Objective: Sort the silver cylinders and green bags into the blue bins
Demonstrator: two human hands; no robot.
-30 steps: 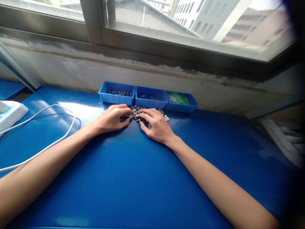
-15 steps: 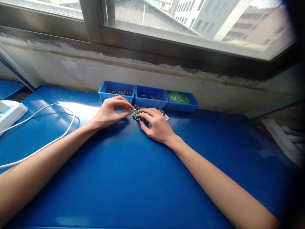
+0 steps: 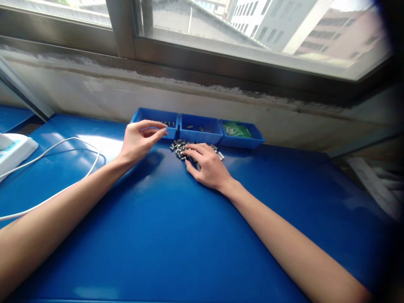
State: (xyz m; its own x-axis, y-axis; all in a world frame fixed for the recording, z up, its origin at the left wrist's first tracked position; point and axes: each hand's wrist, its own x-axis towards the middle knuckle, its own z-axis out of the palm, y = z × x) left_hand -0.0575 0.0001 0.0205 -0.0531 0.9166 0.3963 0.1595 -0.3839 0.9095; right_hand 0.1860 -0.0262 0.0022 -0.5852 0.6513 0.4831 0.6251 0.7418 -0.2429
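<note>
"Please, how is the left hand [image 3: 136,138]?"

"It is raised above the table [image 3: 189,235], partly in front of the left bin [image 3: 172,134]. The thumb and the index finger are bent toward each other, and their tips are very close. The palm is not closed to a fist."

"Does it hold something?"

"This I cannot tell. The place between the tips is too small to see well."

"And the right hand [image 3: 207,165]?"

"It is half open, with the palm down and the fingers a little spread and curved. The fingers lie over the metal pile [image 3: 178,147] and seem to touch it. I do not see a firm grip on any single piece."

"Where is the pile exactly?"

"It lies on the table, just in front of the bins. One portion shows at the left of the right hand, and some pieces show beyond its fingers, toward the right bin [image 3: 242,143]."

"What is in the bins?"

"The left bin has small parts [image 3: 170,124], partly hidden by the left hand. The middle bin [image 3: 200,136] has a few pieces. The right bin has a green bag [image 3: 240,130]. A white cable [image 3: 71,139] crosses the table near the left forearm."
</note>
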